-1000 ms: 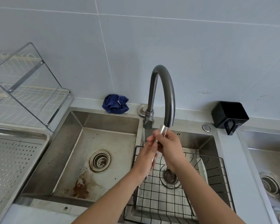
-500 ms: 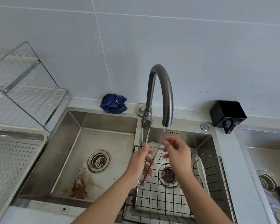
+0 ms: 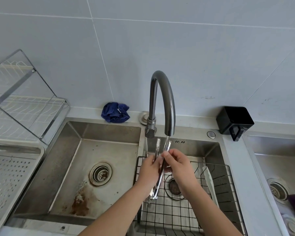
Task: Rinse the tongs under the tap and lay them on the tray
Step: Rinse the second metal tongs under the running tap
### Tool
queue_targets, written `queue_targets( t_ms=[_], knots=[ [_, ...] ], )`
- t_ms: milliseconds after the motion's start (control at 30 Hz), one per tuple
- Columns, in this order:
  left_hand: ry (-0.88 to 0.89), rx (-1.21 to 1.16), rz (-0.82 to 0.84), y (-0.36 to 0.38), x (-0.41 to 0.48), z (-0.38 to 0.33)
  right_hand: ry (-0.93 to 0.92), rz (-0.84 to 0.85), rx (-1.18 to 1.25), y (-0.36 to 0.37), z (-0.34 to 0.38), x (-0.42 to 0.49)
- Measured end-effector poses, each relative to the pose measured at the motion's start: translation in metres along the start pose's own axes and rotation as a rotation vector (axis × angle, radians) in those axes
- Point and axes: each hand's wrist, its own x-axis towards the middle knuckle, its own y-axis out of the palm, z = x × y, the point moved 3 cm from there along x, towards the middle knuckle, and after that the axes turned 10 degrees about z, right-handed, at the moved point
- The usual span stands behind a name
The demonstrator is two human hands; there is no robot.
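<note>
Right hand (image 3: pixel 179 166) back on tongs (image 3: pixel 156 189) under tap (image 3: pixel 169 103), beside left hand (image 3: pixel 148 172)

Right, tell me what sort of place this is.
Most likely a kitchen washing-up area: a stainless steel sink with several basins against a tiled wall, a curved tap running over the tongs, and a wire dish rack beside a perforated tray.

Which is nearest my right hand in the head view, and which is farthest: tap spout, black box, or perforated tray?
1. Tap spout, just above the right hand.
2. Black box, on the counter to the right.
3. Perforated tray, far to the left.
</note>
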Motion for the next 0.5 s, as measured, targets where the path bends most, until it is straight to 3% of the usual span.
queue_targets(
  t_ms=[333, 500],
  knots=[
    [0.109, 0.035, -0.205, -0.001, 0.036, -0.038, 0.007, 0.003, 0.049, 0.002, -0.001, -0.005],
    [0.002, -0.144, -0.1, 0.003, 0.046, -0.042, -0.02, -0.063, 0.038, -0.002, 0.002, 0.001]
  ],
)
